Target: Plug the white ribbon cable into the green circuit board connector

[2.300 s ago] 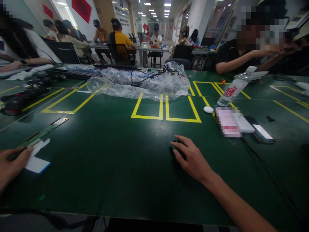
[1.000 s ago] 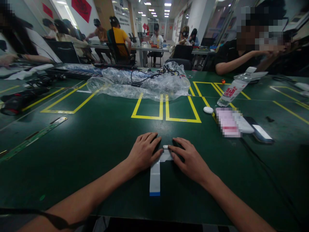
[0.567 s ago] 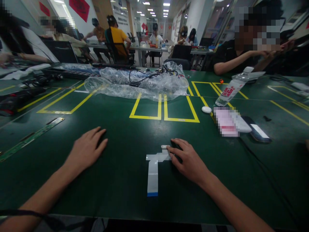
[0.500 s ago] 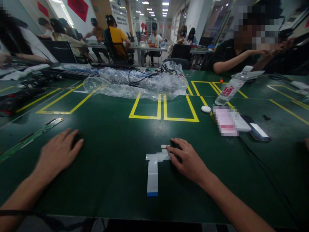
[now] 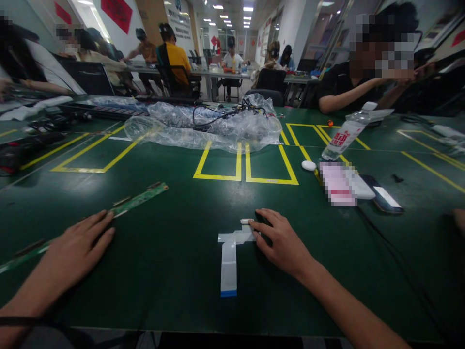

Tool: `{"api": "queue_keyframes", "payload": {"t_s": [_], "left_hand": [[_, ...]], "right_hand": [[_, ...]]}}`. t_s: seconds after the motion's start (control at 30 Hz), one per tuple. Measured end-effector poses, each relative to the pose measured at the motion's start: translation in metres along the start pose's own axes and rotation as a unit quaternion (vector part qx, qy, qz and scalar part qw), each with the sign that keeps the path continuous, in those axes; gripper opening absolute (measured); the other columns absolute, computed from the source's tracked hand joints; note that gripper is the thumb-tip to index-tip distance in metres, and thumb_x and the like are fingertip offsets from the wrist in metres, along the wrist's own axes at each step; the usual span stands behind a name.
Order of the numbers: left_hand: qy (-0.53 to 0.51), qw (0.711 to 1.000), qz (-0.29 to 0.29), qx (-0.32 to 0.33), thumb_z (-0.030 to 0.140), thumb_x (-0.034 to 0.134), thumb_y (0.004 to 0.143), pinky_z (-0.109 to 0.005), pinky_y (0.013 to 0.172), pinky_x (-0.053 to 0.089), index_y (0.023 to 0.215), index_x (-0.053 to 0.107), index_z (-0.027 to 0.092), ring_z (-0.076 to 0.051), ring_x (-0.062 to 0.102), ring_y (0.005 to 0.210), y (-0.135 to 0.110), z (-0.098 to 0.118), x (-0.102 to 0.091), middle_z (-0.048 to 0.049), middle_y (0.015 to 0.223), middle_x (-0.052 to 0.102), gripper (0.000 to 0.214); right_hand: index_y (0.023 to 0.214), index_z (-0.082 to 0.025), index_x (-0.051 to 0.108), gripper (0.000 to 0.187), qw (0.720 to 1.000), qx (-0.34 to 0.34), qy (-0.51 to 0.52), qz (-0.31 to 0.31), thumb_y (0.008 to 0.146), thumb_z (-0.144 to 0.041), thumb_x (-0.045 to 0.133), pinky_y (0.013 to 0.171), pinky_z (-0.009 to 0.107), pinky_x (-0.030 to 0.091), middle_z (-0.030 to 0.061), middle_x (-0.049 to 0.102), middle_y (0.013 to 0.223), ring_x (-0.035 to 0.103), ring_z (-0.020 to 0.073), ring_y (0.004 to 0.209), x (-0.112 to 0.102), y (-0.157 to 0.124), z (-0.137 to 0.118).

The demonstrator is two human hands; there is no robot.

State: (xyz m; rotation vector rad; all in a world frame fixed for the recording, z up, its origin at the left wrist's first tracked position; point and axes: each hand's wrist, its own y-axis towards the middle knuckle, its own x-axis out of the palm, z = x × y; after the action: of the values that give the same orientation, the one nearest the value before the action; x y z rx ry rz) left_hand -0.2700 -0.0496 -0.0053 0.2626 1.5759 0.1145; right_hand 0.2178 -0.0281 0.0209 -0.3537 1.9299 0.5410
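My left hand [image 5: 78,245] lies across a long, narrow green circuit board [image 5: 141,198], fingers stretched forward and thumb a little apart. The board's middle is hidden beneath the hand, while both ends show on either side. On the right, my right hand [image 5: 281,240] rests with its fingers spread. Its index fingertip touches the small connector end of a white flat ribbon cable [image 5: 228,266], and the thumb sits by the cable's sideways fold. That cable lies bent on the table, its blue-tipped end towards me.
Crumpled clear plastic wrap [image 5: 214,128] with black wires spans the far middle of the green table [image 5: 174,257]. A bottle [image 5: 345,133], a white oval case [image 5: 308,166] and a dark phone [image 5: 385,196] stand or lie on the right. A person [image 5: 363,87] sits across at the right.
The circuit board has slid to the right and now passes under my left hand, which has shifted slightly left and nearer. My right hand and the ribbon cable stay in place.
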Motion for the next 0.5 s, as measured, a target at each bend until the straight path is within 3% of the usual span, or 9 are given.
{"api": "queue_keyframes", "payload": {"t_s": [0.1,0.2,0.27,0.37,0.5], "left_hand": [[-0.031,0.995,-0.04,0.087,0.047,0.032,0.099,-0.054,0.112,0.041,0.14,0.051,0.015,-0.032,0.047,0.133,0.023,0.072,0.004,-0.0148,0.147,0.049,0.055],[-0.063,0.982,-0.059,0.167,0.039,0.038,0.099,-0.054,0.11,0.043,0.141,0.051,0.02,-0.031,0.045,0.134,0.05,0.156,-0.005,-0.0137,0.147,0.047,0.047],[-0.08,0.97,-0.069,0.22,0.031,0.042,0.099,-0.054,0.106,0.046,0.141,0.051,0.021,-0.032,0.046,0.132,0.065,0.198,-0.011,-0.0133,0.146,0.048,0.044],[-0.11,0.95,-0.065,0.285,0.023,0.044,0.098,-0.051,0.097,0.052,0.136,0.054,0.02,-0.031,0.05,0.124,0.081,0.232,-0.013,-0.0125,0.141,0.053,0.04],[-0.157,0.938,-0.044,0.306,0.023,0.046,0.098,-0.048,0.091,0.053,0.127,0.062,0.021,-0.028,0.053,0.115,0.089,0.237,-0.008,-0.0106,0.133,0.059,0.033]], "right_hand": [[0.127,-0.021,0.066,0.035,1.0,-0.004,-0.004,0.002,0.095,-0.027,0.054,0.107,0.06,0.042,0.0157,0.055,0.143,0.044,0.0334,0.137,0.001,-0.001,0.0],[0.129,-0.021,0.066,0.037,1.0,-0.011,-0.009,-0.002,0.094,-0.027,0.055,0.109,0.059,0.04,0.0162,0.051,0.146,0.04,0.0334,0.14,0.002,-0.001,0.0],[0.129,-0.021,0.065,0.038,1.0,-0.015,-0.012,-0.002,0.093,-0.028,0.056,0.111,0.059,0.037,0.0162,0.049,0.148,0.037,0.0334,0.142,0.002,-0.001,-0.001],[0.129,-0.022,0.065,0.038,1.0,-0.02,-0.012,-0.003,0.093,-0.029,0.057,0.112,0.061,0.036,0.0154,0.048,0.15,0.037,0.0341,0.142,0.003,0.0,0.0],[0.133,-0.022,0.063,0.041,1.0,-0.021,-0.012,-0.013,0.093,-0.03,0.057,0.113,0.059,0.034,0.0159,0.048,0.15,0.037,0.0335,0.142,0.004,0.0,0.0]]}}
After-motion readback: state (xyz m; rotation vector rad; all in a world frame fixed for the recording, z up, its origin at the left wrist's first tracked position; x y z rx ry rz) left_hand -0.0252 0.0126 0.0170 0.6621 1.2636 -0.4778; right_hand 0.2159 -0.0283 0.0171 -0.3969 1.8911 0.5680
